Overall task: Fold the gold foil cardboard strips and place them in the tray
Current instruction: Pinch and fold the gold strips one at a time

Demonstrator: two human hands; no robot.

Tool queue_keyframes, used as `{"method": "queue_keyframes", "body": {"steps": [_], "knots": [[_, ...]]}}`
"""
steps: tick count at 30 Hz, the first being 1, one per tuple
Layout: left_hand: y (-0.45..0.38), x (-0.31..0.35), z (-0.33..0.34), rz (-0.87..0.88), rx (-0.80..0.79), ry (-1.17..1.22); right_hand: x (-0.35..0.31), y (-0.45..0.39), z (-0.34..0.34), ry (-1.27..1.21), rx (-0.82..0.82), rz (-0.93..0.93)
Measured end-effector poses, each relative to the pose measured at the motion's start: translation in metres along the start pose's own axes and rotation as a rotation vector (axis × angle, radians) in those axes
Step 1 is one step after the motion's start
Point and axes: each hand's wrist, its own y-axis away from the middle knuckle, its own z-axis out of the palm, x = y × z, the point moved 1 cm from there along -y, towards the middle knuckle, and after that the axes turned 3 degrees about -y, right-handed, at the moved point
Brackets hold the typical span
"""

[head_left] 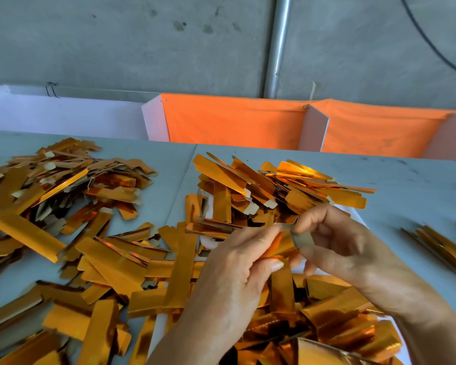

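Grip: both hands are closed on one gold foil strip (287, 245); the left hand (237, 270) has thumb and fingers curled over its gold side, and the right hand (334, 241) pinches the end whose grey cardboard back is turned up.

Fold in hand: the strip is bent between the two hands, with gold face and grey back both showing. I judge the crease begun but not pressed flat.

Just beneath the grip: the white tray (156, 330) lies under the hands, with only bits of its rim and floor showing between the pieces. Folded strips (334, 314) are heaped in it, below and to the right of the hands.

Just beyond the grip: a loose pile of strips (269, 185) rises behind the fingertips. Whether it sits in the tray or on the table cannot be told.

Left of the grip: a broad scatter of strips (63, 196) covers the grey table (406, 180), mostly flat, many showing the grey back.

Far right of the grip: a small bundle of strips (442, 246) lies well apart at the table edge.

Done: a fair heap already sits in the tray.

Left: by the look of it, the greater part. This piece still needs creasing and dropping in, and the piles around remain.

Beyond the table: orange and white panels (234, 122) stand before a concrete wall.
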Motion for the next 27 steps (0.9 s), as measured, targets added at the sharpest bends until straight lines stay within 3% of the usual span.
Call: {"method": "queue_keyframes", "body": {"steps": [13,21,27], "knots": [[0.001,0.001,-0.003,0.044,0.002,-0.016,-0.003,0.000,-0.001,-0.030,-0.027,-0.018],[0.001,0.008,0.002,0.114,-0.009,-0.229,0.003,-0.004,0.007,0.045,0.055,0.014],[0.001,0.007,0.002,0.069,0.014,-0.184,0.003,-0.003,0.000,-0.314,-0.017,0.096]]}}
